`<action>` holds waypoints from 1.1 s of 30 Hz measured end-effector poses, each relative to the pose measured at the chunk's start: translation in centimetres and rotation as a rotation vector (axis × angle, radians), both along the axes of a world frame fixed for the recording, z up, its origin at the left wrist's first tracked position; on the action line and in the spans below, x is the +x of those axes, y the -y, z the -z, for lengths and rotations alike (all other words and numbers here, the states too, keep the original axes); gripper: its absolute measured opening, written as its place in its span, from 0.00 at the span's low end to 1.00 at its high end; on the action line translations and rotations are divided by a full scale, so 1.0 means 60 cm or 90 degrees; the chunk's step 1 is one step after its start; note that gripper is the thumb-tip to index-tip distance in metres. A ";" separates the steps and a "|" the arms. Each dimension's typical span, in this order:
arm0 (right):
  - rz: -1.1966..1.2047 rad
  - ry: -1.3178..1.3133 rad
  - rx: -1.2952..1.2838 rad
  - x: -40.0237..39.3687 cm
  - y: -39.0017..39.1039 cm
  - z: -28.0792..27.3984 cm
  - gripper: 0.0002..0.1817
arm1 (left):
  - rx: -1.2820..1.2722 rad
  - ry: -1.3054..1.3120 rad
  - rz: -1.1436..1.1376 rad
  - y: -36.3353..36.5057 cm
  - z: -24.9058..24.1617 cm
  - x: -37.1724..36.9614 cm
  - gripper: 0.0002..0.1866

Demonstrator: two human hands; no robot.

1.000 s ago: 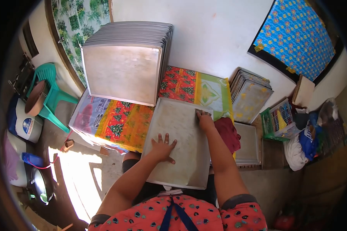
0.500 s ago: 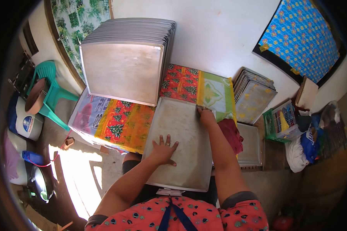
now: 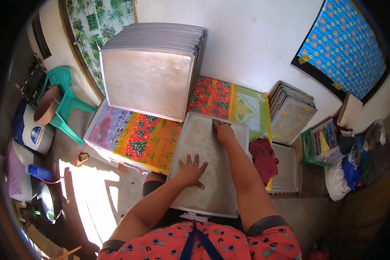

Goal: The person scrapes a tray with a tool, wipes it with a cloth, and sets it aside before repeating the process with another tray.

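Observation:
A shallow metal baking tray (image 3: 210, 160) lies in front of me, its near end at my lap and its far end on the cloth-covered table. My left hand (image 3: 192, 171) rests flat on the tray's left half, fingers spread. Near the far rim, my right hand (image 3: 222, 131) is closed with its fingertips down on the tray surface. A small dark thing shows at those fingertips, too little of it to name. Beyond the tray, a tall stack of similar trays (image 3: 147, 84) stands on edge on the table. A dark red cloth (image 3: 263, 161) hangs beside my right forearm.
A patterned cover (image 3: 147, 141) lies over the table. More stained trays (image 3: 292, 117) lean against the wall at right, with another tray (image 3: 285, 167) lower down. A green crate (image 3: 308, 145) and bags (image 3: 336, 184) stand farther right. At left is a green chair (image 3: 76, 104) holding a brown basin (image 3: 47, 106).
My right hand has moved from the tray's right rim leftward onto its surface near the far end. My left hand stays flat on the tray. The whole view has shifted slightly.

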State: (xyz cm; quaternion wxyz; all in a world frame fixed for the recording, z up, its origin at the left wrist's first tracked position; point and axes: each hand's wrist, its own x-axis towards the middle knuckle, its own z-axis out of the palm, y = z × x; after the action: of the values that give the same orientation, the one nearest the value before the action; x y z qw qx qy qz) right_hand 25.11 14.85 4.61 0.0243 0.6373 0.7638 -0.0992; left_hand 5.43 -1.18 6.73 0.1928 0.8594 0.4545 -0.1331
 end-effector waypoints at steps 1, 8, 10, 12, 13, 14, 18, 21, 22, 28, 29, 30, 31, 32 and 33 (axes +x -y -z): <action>-0.005 0.002 0.005 -0.001 -0.007 0.002 0.27 | 0.000 -0.001 -0.001 -0.001 0.000 0.001 0.60; -0.068 0.093 0.111 -0.040 0.144 0.044 0.26 | -0.007 -0.015 -0.017 -0.002 0.009 0.008 0.61; -0.092 0.082 0.085 -0.040 0.204 0.042 0.27 | -0.026 -0.019 -0.016 -0.004 0.004 0.006 0.62; -0.091 0.068 0.042 -0.038 0.253 0.018 0.28 | -0.008 0.039 -0.033 0.004 0.002 -0.001 0.57; -0.080 0.004 0.016 -0.031 0.276 -0.011 0.26 | 0.018 0.102 -0.054 0.007 0.003 -0.009 0.51; -0.020 -0.082 -0.029 -0.023 0.298 -0.051 0.26 | 0.042 0.166 -0.076 0.011 0.005 -0.019 0.46; 0.174 -0.540 0.021 0.042 0.356 -0.074 0.20 | 0.079 0.440 -0.188 0.005 0.013 -0.058 0.16; 0.383 -0.889 -0.109 0.073 0.379 -0.104 0.15 | 0.212 0.515 -0.271 0.029 -0.036 -0.062 0.08; 0.393 -0.983 -0.109 0.078 0.386 -0.103 0.15 | 0.298 0.582 -0.264 0.033 -0.040 -0.053 0.09; 0.399 -1.142 -0.078 0.087 0.410 -0.106 0.16 | 0.160 0.617 -0.332 0.055 -0.065 -0.041 0.11; 0.406 -1.120 -0.072 0.087 0.412 -0.104 0.16 | 0.156 0.531 -0.342 0.055 -0.065 -0.042 0.10; 0.414 -1.098 -0.066 0.086 0.415 -0.103 0.16 | 0.151 0.445 -0.352 0.057 -0.070 -0.043 0.10; 0.403 -1.054 -0.040 0.086 0.418 -0.103 0.15 | 0.164 0.371 -0.302 0.058 -0.076 -0.041 0.10; 0.392 -1.011 -0.015 0.085 0.423 -0.102 0.13 | 0.177 0.296 -0.253 0.059 -0.082 -0.038 0.11; 0.381 -0.968 0.009 0.084 0.427 -0.100 0.12 | 0.187 0.220 -0.203 0.061 -0.088 -0.036 0.13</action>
State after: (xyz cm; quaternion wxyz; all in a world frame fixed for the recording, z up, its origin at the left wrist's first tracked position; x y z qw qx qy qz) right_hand 30.15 -10.75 10.64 -0.5320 0.5733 0.3696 -0.5017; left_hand 3.24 -4.82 12.02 0.1592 0.8055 0.5590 0.1153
